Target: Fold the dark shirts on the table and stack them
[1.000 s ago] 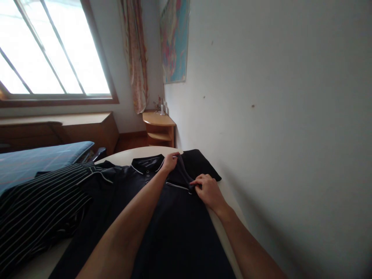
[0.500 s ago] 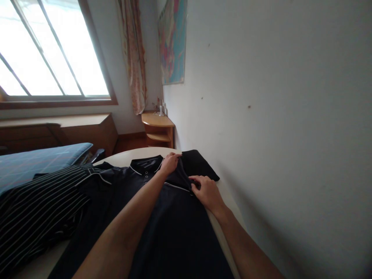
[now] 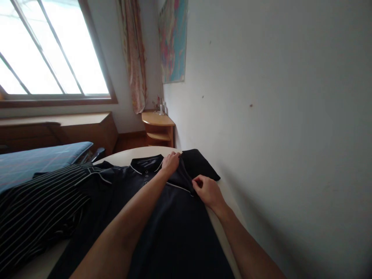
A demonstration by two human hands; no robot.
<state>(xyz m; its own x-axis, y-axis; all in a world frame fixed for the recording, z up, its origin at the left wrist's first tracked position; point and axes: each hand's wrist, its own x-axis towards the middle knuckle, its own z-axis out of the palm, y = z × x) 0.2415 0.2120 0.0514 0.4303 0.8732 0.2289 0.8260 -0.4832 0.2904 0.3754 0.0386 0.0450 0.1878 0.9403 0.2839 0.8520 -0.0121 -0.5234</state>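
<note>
A dark navy polo shirt with white piping and a buttoned collar lies spread on a pale round-edged table. My left hand is closed on the shirt's shoulder, just right of the collar. Lower and to the right, my right hand pinches the cloth at the sleeve edge, thumb and forefinger together. Beyond both hands sits a folded black cloth at the table's far right edge. A black garment with white stripes lies to the left, against the shirt's other sleeve.
A white wall rises close along the table's right side. To the left is a blue plaid padded surface. Farther back stand a small wooden corner shelf and a long wooden cabinet under the window.
The fingers of my right hand have closed from a loose, spread pose into a pinch on the sleeve edge. My left hand stays at the shoulder.
</note>
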